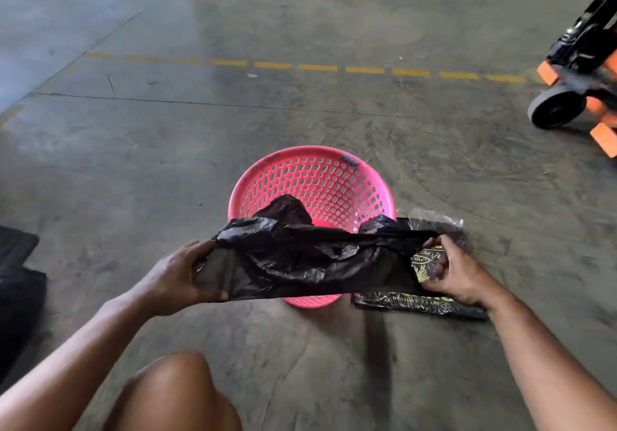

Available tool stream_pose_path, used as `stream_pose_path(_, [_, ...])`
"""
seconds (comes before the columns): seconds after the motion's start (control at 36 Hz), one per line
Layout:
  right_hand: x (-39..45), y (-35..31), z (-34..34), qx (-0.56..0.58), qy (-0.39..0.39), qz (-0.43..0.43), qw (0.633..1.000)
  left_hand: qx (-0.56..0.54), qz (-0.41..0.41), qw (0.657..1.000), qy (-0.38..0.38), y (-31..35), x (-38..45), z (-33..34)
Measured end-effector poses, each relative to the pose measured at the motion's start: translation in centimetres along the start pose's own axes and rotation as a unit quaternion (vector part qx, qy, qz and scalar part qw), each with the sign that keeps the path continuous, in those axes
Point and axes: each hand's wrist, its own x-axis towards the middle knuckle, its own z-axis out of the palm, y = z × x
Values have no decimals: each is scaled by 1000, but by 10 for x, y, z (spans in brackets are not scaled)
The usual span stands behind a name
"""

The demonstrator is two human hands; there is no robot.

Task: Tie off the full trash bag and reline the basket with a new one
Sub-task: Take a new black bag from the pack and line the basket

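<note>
Fingers of left hand [180,273] and right hand [457,272] clenched on opposite ends of black trash bag [300,257], stretched above near rim of pink basket [314,183]. Pack of bags [434,300] lies just right of basket, on floor.

Grey concrete floor [334,364], pink basket [320,180] at centre, pack of bags [434,303] at four o'clock, pallet truck [581,73] at two o'clock

A black plastic trash bag [300,257] stretches before the pink perforated plastic basket [314,183] on the concrete floor [300,113]; a flat pack of black bags [430,297] lies just right of the basket.
</note>
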Motion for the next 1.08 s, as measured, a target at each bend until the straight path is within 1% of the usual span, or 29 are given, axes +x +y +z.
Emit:
stream_pose_path(0.06, [4, 1, 10, 10, 17, -4, 1000, 21, 0, 1000, 10, -6, 4, 4])
stream_pose_path(0.17, [20, -12, 12, 52, 31, -10, 998, 13, -19, 997, 74, -14, 21, 0])
stream_pose_path(0.22, [36, -16, 7, 86, 58, -7, 995, 12, -18, 996, 90, -15, 33, -6])
stream_pose_path(0.31, [64, -24, -1, 183, 100, 37, 977, 13, -27, 997, 76, -5, 54, -17])
stream_pose_path(0.36, [80, -34, -7, 261, 119, 71, 955, -6, -43, 999, 33, -2, 70, -24])
stream_pose_path(0.42, [96, -44, -14, 319, 117, 105, 935, -40, -73, 997, 4, 0, 87, -28])
stream_pose_path(0.47, [105, -55, -17, 345, 98, 161, 920, -118, -116, 986, 13, 0, 102, -30])
stream_pose_path(0.5, [110, -60, -18, 345, 85, 179, 917, -163, -143, 976, 26, 2, 109, -32])
stream_pose_path(0.53, [114, -62, -18, 328, 76, 187, 923, -189, -178, 965, 38, 2, 113, -32])
stream_pose_path(0.56, [118, -65, -19, 288, 80, 189, 935, -202, -208, 955, 55, 3, 119, -33])
stream_pose_path(0.61, [116, -77, -22, 150, 140, 168, 964, -207, -254, 942, 78, 9, 127, -33])
stream_pose_path(0.64, [112, -84, -24, 91, 190, 143, 967, -185, -257, 943, 106, 12, 131, -33])
stream_pose_path(0.67, [105, -93, -25, 59, 245, 104, 962, -136, -249, 947, 150, 15, 132, -31])
stream_pose_path(0.69, [99, -101, -24, 51, 290, 52, 954, -81, -234, 947, 203, 21, 133, -30])
stream_pose_path(0.72, [90, -109, -22, 62, 317, -9, 946, -48, -209, 943, 253, 26, 130, -28])
stream_pose_path(0.75, [88, -114, -18, 65, 318, -77, 943, -47, -167, 940, 293, 30, 130, -26])
stream_pose_path(0.78, [83, -119, -13, 42, 293, -145, 944, -57, -110, 941, 316, 35, 129, -24])
stream_pose_path(0.81, [80, -123, -8, 2, 261, -196, 945, -58, -48, 945, 317, 34, 130, -22])
stream_pose_path(0.83, [81, -126, -2, -48, 227, -220, 948, -45, 13, 954, 296, 36, 132, -21])
stream_pose_path(0.86, [82, -127, 5, -93, 196, -230, 949, -26, 57, 964, 259, 36, 133, -20])
stream_pose_path(0.92, [89, -130, 14, -140, 151, -224, 953, 29, 93, 980, 175, 39, 138, -17])
stream_pose_path(0.97, [100, -127, 21, -125, 116, -215, 962, 69, 91, 986, 119, 36, 147, -16])
stream_pose_path(1.0, [107, -125, 22, -102, 116, -213, 965, 76, 90, 988, 100, 35, 152, -16])
stream_pose_path(1.03, [114, -124, 22, -70, 131, -214, 965, 75, 94, 988, 93, 35, 157, -16])
stream_pose_path(1.08, [125, -125, 20, 4, 173, -202, 964, 63, 100, 986, 116, 36, 167, -18])
